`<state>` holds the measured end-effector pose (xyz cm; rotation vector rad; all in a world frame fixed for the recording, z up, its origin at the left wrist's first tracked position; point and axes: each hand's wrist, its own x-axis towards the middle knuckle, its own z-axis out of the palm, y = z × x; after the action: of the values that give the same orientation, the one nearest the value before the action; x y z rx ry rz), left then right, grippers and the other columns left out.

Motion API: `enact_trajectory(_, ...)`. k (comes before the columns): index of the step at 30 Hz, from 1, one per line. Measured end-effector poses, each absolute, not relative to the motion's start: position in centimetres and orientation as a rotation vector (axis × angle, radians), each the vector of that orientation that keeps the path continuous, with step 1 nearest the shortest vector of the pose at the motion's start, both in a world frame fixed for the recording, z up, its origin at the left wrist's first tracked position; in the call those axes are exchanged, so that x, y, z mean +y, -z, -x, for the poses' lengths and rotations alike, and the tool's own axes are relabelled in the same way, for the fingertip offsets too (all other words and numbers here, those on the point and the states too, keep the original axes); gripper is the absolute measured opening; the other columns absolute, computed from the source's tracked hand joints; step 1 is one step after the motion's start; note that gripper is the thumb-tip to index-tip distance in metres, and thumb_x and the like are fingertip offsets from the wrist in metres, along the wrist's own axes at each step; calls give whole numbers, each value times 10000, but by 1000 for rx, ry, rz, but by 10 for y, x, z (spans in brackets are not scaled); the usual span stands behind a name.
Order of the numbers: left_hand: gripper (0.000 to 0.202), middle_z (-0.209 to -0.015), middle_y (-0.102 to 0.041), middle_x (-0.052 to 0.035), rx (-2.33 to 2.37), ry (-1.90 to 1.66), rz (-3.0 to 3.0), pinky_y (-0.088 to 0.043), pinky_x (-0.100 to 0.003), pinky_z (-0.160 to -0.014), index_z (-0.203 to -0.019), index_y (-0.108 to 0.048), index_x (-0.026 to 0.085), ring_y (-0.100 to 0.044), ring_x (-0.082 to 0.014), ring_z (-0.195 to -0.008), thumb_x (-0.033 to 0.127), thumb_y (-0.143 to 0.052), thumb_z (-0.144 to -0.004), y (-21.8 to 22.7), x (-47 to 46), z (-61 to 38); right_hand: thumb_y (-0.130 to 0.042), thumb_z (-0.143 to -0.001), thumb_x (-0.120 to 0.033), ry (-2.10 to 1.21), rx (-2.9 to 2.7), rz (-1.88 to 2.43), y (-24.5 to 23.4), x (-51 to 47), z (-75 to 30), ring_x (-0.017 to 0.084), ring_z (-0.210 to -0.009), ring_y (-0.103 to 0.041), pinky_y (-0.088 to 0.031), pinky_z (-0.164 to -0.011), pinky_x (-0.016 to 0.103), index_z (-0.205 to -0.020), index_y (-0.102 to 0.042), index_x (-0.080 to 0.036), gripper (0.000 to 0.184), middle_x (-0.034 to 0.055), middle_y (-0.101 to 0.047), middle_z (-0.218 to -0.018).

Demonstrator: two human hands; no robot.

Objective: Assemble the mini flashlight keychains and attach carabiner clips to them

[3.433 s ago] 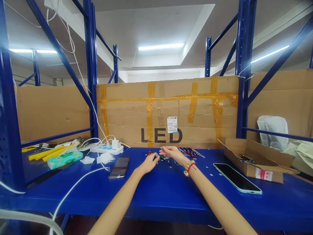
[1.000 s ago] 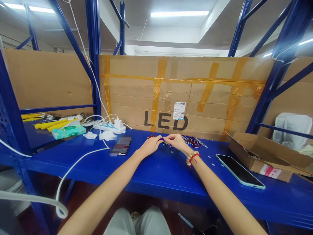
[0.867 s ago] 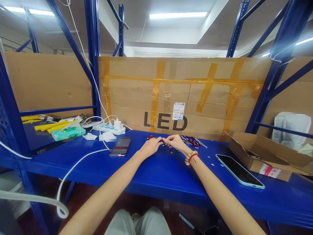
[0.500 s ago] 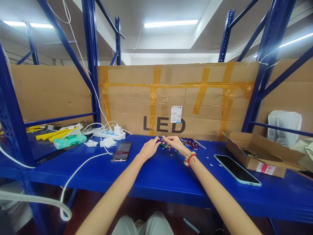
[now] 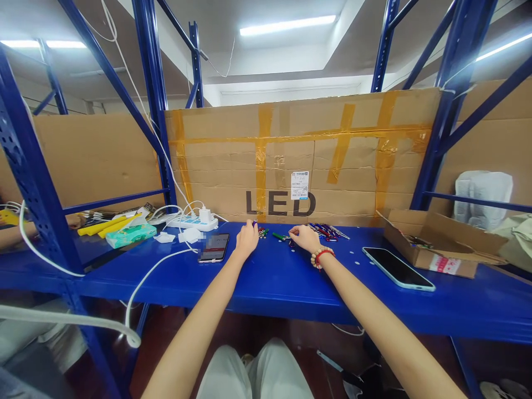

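My left hand (image 5: 246,239) is closed above the blue shelf top (image 5: 266,282), its fingertips together around something small and dark that I cannot make out. Just right of it lies a little cluster of small coloured pieces (image 5: 262,233). My right hand (image 5: 306,238) reaches down with thumb and fingers pinched, and what is between them is hidden. A small green piece (image 5: 279,236) lies left of those fingertips. Behind the right hand spreads a pile of slim, shiny red, blue and purple pieces (image 5: 330,231), too small to name.
A dark phone (image 5: 214,249) and a white power strip (image 5: 191,222) with cables are on the left. Right are a light-cased phone (image 5: 399,269) and an open cardboard box (image 5: 446,244). A tall cardboard panel (image 5: 224,160) stands behind. Another person's arm (image 5: 12,237) shows far left.
My hands were together and have moved apart, the left one leftward and the right one slightly rightward. Green pieces show between them. The camera view has shifted a little.
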<state>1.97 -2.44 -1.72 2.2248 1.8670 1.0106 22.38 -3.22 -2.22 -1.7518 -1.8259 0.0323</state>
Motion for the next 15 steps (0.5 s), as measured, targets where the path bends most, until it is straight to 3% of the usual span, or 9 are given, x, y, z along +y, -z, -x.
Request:
enact_trajectory(6,322,-1043,-595,-77,1862,-982,-2188,-486,-401,-814,-1121,-523,131,-594,-182,-907,351,-472,-893,23,-14,-15,-512,-885,-339,-12,-1861,1821,21,-36,-225,172,-948,-583,-467,-848,396,-993,-601,-146,239,61,-614,-1045)
enact_trajectory(15,305,-1079,-584,-81,1686,-831,-2307,-489,-402,-817,-1111,-536,133,-585,-188,-935,332,-497,-882,34,-1,-17,-512,-887,-318,-37,-1948,1772,24,-34,-219,175,-956,-577,-473,-842,395,-1029,-587,-150,233,63,-599,-1068)
